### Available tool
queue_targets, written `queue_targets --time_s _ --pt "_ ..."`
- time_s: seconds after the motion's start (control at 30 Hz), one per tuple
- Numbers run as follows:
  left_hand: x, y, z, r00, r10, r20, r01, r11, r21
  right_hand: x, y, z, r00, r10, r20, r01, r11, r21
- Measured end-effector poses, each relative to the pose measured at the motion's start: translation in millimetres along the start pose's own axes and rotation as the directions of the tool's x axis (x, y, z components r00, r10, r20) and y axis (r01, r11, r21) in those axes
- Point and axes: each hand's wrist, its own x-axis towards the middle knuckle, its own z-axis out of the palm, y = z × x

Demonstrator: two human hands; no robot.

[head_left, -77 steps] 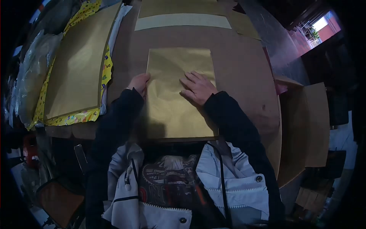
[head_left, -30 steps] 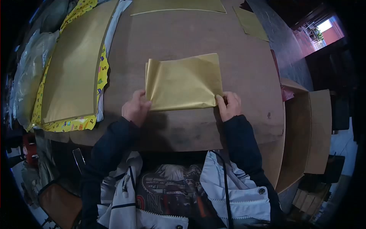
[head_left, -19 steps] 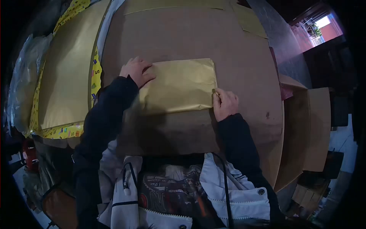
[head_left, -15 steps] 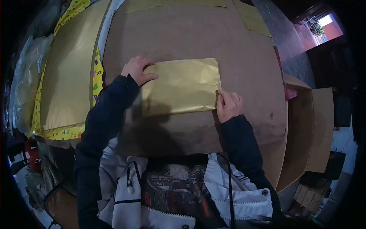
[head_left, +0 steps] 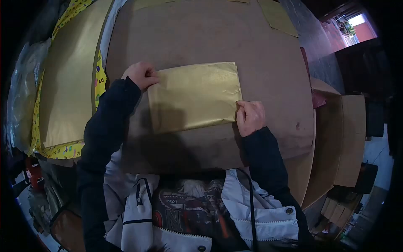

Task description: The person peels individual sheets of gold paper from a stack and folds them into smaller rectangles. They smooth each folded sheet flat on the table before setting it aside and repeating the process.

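Observation:
A folded piece of gold paper (head_left: 195,98) lies flat on the brown tabletop, its surface lightly creased near the right side. My left hand (head_left: 142,75) is closed at its upper left corner, thumb and fingers pinching the edge. On the opposite side, my right hand (head_left: 252,117) pinches the lower part of the right edge between thumb and bent forefinger. Shadow falls over the paper's lower left part. How many layers are folded together cannot be made out.
To the left lies a stack of large gold sheets (head_left: 71,80) on yellow printed wrapping (head_left: 63,152). Clear plastic (head_left: 27,96) bunches beyond it. An open cardboard box (head_left: 331,143) stands at the table's right. Another gold sheet (head_left: 279,19) lies at the far right corner.
My left hand has moved left, from resting over the paper's corner to pinching its edge. The paper's left side has shifted left and slightly down. My right hand stays at the right edge.

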Motion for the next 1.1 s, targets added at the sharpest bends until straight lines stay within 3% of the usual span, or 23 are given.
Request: queue_targets --time_s 0.07,0.1,0.17,0.3,0.37,0.4,0.47,0.5,0.53,0.6,0.67,0.73,0.93,1.0,1.1 --pt "3 -2 1 0.978 0.165 -0.128 -0.161 0.986 0.048 1 -2 0 0.999 0.029 -0.014 -0.029 0.999 -0.014" --pt "5 -1 1 0.977 0.174 -0.125 -0.170 0.984 0.048 1 -1 -1 0.999 0.034 -0.018 -0.035 0.999 -0.021" --pt "7 0 1 0.965 0.166 -0.202 -0.132 0.976 0.171 1 -1 -2 0.998 0.055 0.037 -0.053 0.997 -0.054" --pt "-8 12 -11 0.964 0.136 -0.230 -0.126 0.990 0.057 2 -3 -4 1.000 0.019 -0.001 -0.019 1.000 -0.009" --pt "-17 14 -18 0.985 0.006 -0.172 0.023 0.986 0.168 3 -7 -5 1.000 0.019 0.004 -0.019 0.999 -0.045" --pt "-16 8 -16 0.985 0.001 -0.173 0.029 0.985 0.169 2 -7 -6 1.000 0.017 0.007 -0.017 0.999 -0.039" --pt "-12 -15 -6 0.996 -0.075 -0.048 0.070 0.993 -0.090 2 -3 -5 0.999 0.028 0.034 -0.026 0.997 -0.067" --pt "-14 -14 -1 0.990 -0.079 -0.120 0.065 0.991 -0.119 0 3 2 1.000 -0.019 -0.002 0.019 0.997 -0.068" --pt "-13 -18 3 0.987 -0.096 -0.126 0.081 0.990 -0.115 0 4 2 1.000 -0.026 0.002 0.026 0.998 -0.051" --pt "-7 -25 9 0.987 -0.098 -0.129 0.056 0.955 -0.293 1 1 0 0.999 0.000 0.033 0.002 0.999 -0.048" --pt "-2 -31 12 0.985 -0.149 -0.087 0.115 0.945 -0.308 1 -2 -2 0.999 0.026 0.044 -0.023 0.998 -0.064" --pt "1 -29 16 0.982 -0.007 -0.190 -0.069 0.919 -0.389 2 -2 -3 0.998 0.033 0.052 -0.032 0.999 -0.018" --pt "-7 -8 7 0.973 -0.008 -0.230 -0.045 0.973 -0.226 3 -3 -5 0.999 -0.011 0.046 0.013 0.999 -0.040" --pt "-3 -10 7 0.986 -0.052 -0.157 0.014 0.973 -0.232 4 -6 -7 0.999 -0.007 0.044 0.009 0.999 -0.051" --pt "2 -17 9 0.978 -0.001 -0.208 -0.040 0.980 -0.193 3 -2 -5 0.999 -0.020 0.035 0.022 0.999 -0.047"
